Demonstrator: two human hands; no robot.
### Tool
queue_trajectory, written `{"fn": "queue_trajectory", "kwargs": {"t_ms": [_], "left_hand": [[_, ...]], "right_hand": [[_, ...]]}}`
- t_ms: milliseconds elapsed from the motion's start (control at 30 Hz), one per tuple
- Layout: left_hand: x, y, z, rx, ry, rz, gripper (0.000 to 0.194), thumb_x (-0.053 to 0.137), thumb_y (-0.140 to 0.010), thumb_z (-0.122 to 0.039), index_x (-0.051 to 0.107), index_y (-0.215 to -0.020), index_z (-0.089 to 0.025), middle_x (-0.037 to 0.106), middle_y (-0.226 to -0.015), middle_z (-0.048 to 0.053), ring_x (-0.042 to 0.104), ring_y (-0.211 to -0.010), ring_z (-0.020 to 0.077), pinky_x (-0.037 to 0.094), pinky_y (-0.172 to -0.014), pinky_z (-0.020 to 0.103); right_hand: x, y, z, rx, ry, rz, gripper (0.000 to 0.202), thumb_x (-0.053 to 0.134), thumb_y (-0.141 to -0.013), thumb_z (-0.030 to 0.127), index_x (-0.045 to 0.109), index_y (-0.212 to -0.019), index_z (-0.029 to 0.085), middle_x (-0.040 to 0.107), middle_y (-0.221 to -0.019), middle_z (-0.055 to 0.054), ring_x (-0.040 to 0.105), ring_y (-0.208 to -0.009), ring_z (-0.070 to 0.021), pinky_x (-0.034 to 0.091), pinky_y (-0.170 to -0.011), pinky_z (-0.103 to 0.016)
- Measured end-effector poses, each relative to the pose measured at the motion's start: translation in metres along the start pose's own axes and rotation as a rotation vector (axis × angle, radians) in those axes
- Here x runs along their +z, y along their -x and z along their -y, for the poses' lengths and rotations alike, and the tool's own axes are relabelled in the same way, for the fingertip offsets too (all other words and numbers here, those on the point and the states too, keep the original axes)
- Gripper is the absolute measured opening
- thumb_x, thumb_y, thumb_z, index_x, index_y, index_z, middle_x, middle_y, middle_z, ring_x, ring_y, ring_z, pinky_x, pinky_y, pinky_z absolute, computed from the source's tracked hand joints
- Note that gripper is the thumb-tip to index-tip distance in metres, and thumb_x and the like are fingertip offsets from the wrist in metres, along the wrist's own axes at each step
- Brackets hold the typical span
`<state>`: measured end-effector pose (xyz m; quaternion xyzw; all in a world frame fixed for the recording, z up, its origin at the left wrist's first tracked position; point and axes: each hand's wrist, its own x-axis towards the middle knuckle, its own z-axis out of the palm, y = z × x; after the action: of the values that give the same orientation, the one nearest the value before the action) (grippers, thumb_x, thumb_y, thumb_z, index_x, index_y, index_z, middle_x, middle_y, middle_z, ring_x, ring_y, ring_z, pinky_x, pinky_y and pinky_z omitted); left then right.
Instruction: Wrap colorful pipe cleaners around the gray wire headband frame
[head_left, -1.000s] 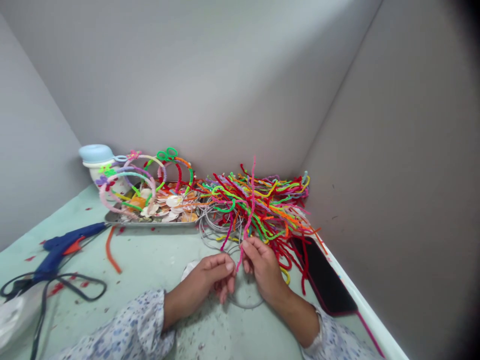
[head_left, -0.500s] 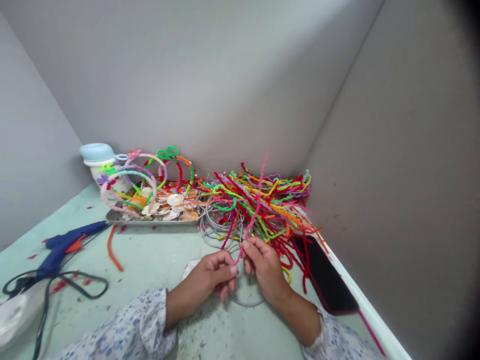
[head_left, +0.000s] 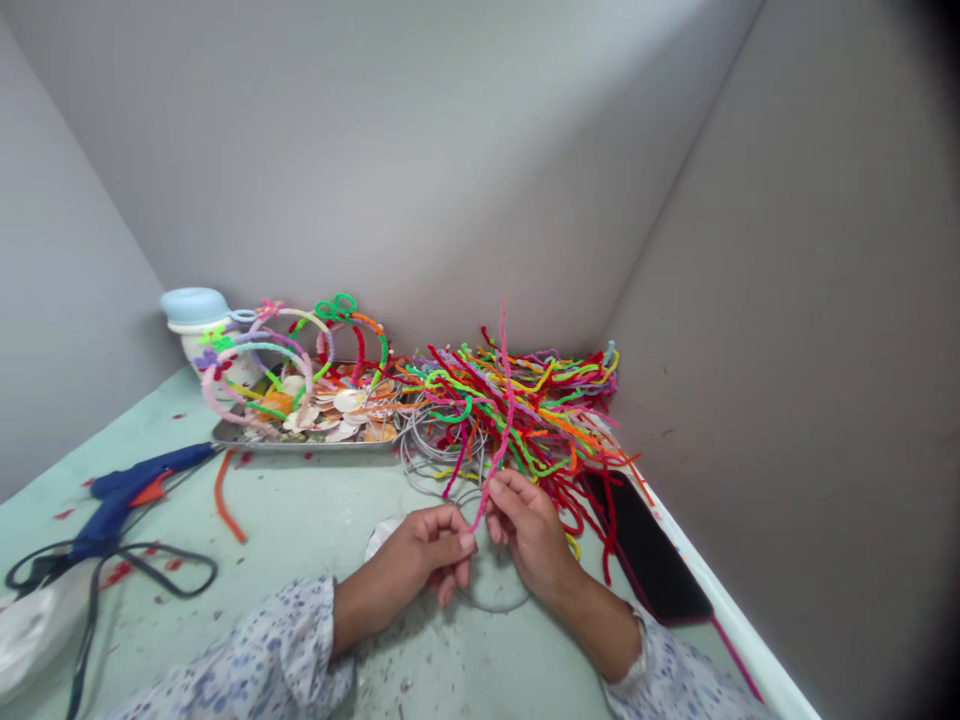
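A pink pipe cleaner [head_left: 508, 410] rises from between my hands, its long free end pointing up in front of the pile. My left hand [head_left: 429, 550] pinches its lower end between thumb and index finger. Just above that, my right hand [head_left: 529, 530] grips the same strand with thumb and fingertips. Behind the hands spreads a heap of multicoloured pipe cleaners [head_left: 555, 430]. Loops of grey wire [head_left: 420, 450] lie beside the heap, and a larger wire curve [head_left: 495, 606] shows below my hands. Something white [head_left: 380, 537] is partly hidden behind my left hand.
A metal tray [head_left: 315, 446] of shells stands at the back, with several fuzzy-wrapped headbands [head_left: 307, 370] on it and a blue-lidded bottle [head_left: 196, 310] behind. A blue glue gun [head_left: 127, 495] with its cord lies left, near an orange pipe cleaner [head_left: 226, 500]. A phone [head_left: 652, 550] rests right.
The upper end of the pink pipe cleaner has swung to the left and stands more upright. Both hands have stayed almost in place, still gripping it.
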<state>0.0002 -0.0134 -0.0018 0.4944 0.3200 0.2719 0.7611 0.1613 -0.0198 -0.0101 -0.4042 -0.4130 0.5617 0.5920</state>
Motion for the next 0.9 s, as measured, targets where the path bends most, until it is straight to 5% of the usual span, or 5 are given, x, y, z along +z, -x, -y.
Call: {"fn": "queue_trajectory", "kwargs": {"t_ms": [367, 533, 633, 767, 900], "left_hand": [[0.0, 0.001, -0.001, 0.017, -0.037, 0.017, 0.027, 0.066, -0.079, -0.038, 0.052, -0.075, -0.015, 0.064, -0.058, -0.001, 0.048, -0.037, 0.0049, 0.026, -0.039, 0.016], [-0.001, 0.001, 0.003, 0.06, -0.034, 0.029, 0.027, 0.065, -0.081, -0.039, 0.057, -0.079, -0.014, 0.062, -0.06, -0.001, 0.048, -0.039, 0.0047, 0.029, -0.04, 0.016], [-0.002, 0.002, 0.0, 0.091, 0.023, 0.015, 0.028, 0.058, -0.086, -0.041, 0.059, -0.083, -0.013, 0.063, -0.063, 0.001, 0.05, -0.04, 0.0055, 0.033, -0.041, 0.016], [-0.004, 0.006, -0.019, 0.234, 0.113, -0.075, 0.032, 0.054, -0.087, -0.044, 0.061, -0.088, -0.013, 0.065, -0.066, 0.003, 0.056, -0.046, 0.0092, 0.041, -0.046, 0.02], [-0.011, 0.006, -0.033, 0.388, 0.094, -0.314, 0.027, 0.059, -0.084, -0.041, 0.059, -0.083, -0.014, 0.06, -0.059, -0.002, 0.049, -0.043, 0.0067, 0.037, -0.044, 0.018]], "right_hand": [[0.0, 0.002, -0.002, -0.038, 0.048, 0.006, 0.027, 0.06, -0.086, 0.043, 0.055, -0.075, 0.019, 0.048, -0.049, 0.007, 0.04, -0.041, -0.0072, 0.031, -0.044, -0.018], [0.003, 0.006, 0.006, -0.015, 0.195, 0.139, 0.028, 0.061, -0.084, 0.046, 0.059, -0.079, 0.018, 0.051, -0.05, 0.006, 0.044, -0.044, -0.009, 0.034, -0.047, -0.021], [0.003, 0.006, 0.006, -0.036, 0.193, 0.076, 0.03, 0.059, -0.085, 0.046, 0.057, -0.075, 0.019, 0.051, -0.048, 0.006, 0.044, -0.043, -0.0092, 0.034, -0.046, -0.021], [-0.003, -0.001, 0.003, -0.122, 0.077, -0.09, 0.029, 0.056, -0.087, 0.048, 0.057, -0.079, 0.02, 0.054, -0.052, 0.005, 0.046, -0.044, -0.01, 0.034, -0.043, -0.02], [-0.007, -0.006, 0.002, -0.186, 0.05, -0.144, 0.029, 0.056, -0.086, 0.049, 0.056, -0.08, 0.021, 0.057, -0.056, 0.004, 0.047, -0.043, -0.0091, 0.034, -0.042, -0.02]]}}
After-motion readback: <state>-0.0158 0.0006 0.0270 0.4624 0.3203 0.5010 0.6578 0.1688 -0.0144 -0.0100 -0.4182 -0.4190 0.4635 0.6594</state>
